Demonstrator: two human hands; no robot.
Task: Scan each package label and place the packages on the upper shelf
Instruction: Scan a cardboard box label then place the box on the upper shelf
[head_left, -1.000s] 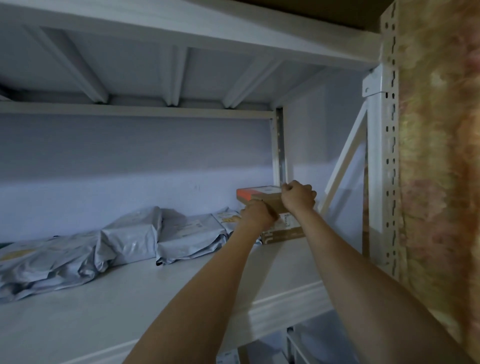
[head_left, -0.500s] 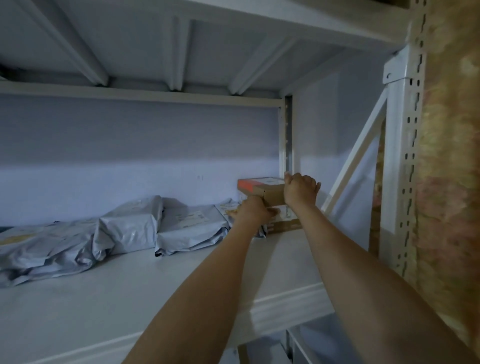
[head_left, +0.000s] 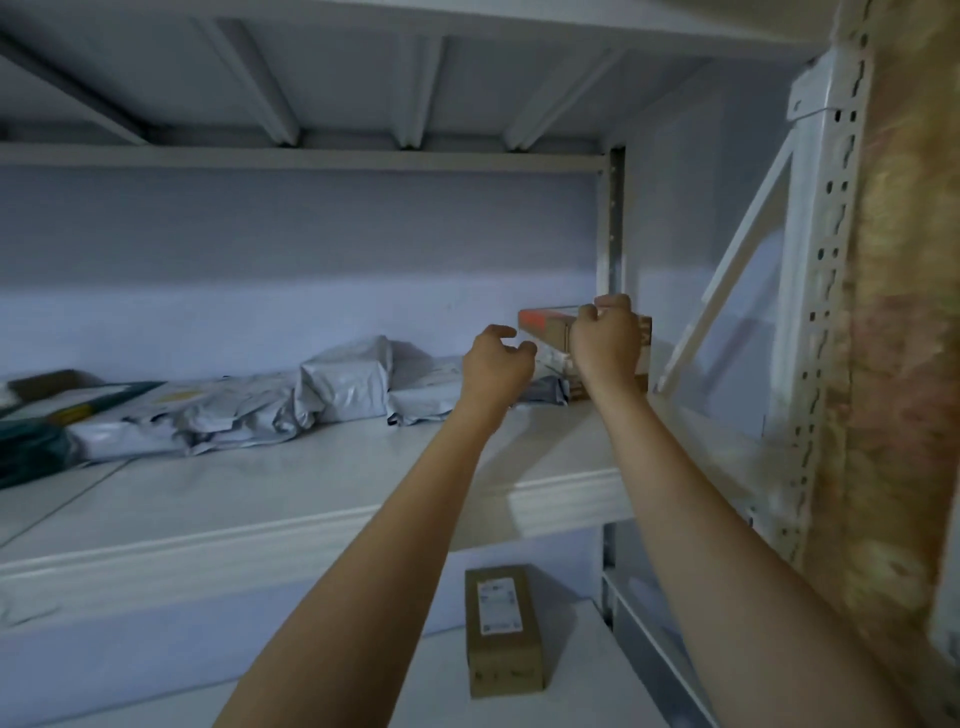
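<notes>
**Right hand on the top box, left hand free beside it**

Your right hand (head_left: 605, 345) grasps the top box (head_left: 545, 328), a brown carton with an orange end, fingers curled over its upper edge. The hand covers the middle of the carton, so you see only its orange left end and a strip of its right end. It sits at the back right corner of the upper shelf (head_left: 291, 499), on top of a lower box (head_left: 641, 382) that is almost wholly hidden behind your wrist; only a brown sliver shows.

Your left hand (head_left: 496, 358) hangs just left of the top box, holding nothing, fingers loosely curled. Whether a fingertip touches the orange end is too close to tell.

Grey mailers (head_left: 343, 384) lie in a row along the back of the shelf; their labels are too dim and small to read. At the far left, dark green parcels (head_left: 36, 447) are cut off by the frame edge.

Below, on the lower shelf (head_left: 441, 675), a long box (head_left: 501, 631) lies label up, its print unreadable. The upright (head_left: 826, 312) on the right is blurred.
</notes>
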